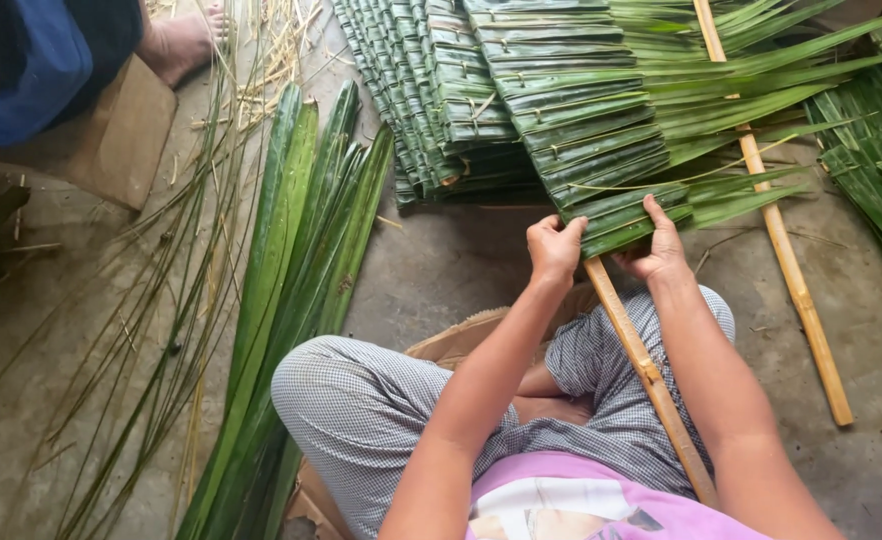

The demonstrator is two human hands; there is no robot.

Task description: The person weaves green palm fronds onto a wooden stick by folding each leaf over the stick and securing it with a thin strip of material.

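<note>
palm leaf (626,222) folded over the bamboo stick (651,375) sits above the person's knees on the concrete floor (451,270), with left hand (555,248) and right hand (653,250) both pinching its fold, so keep it tight, snug beside the last leaf.

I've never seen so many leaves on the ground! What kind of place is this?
Probably a floor-level workplace for making palm-leaf thatch. Both hands, left hand and right hand, fold a long green leaf over a pale wooden stick; loose long green leaves and finished folded-leaf panels lie on the grey concrete floor.
</note>
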